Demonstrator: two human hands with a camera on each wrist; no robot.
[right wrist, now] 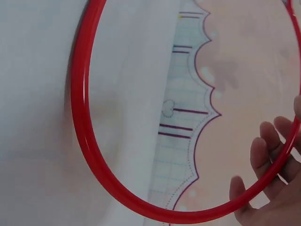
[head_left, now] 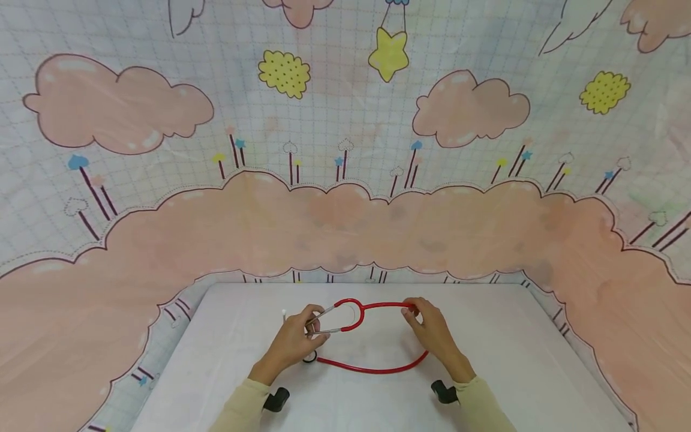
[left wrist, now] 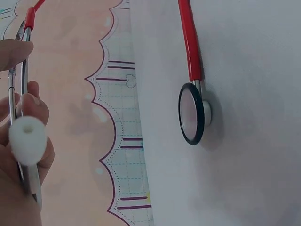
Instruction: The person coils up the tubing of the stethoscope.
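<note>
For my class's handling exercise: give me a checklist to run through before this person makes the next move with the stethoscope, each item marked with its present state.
1. Left hand grips the metal ear tubes: ok.
2. Right hand holds the red tubing: ok.
3. Tubing straightened out: not ok, it bends back in a wide curve.
4. Chest piece clear of both hands: ok, neither holds it.
5. Chest piece resting fully on the white table: cannot tell.
6. Both ear tips in sight: cannot tell, only one white ear tip shows clearly.
</note>
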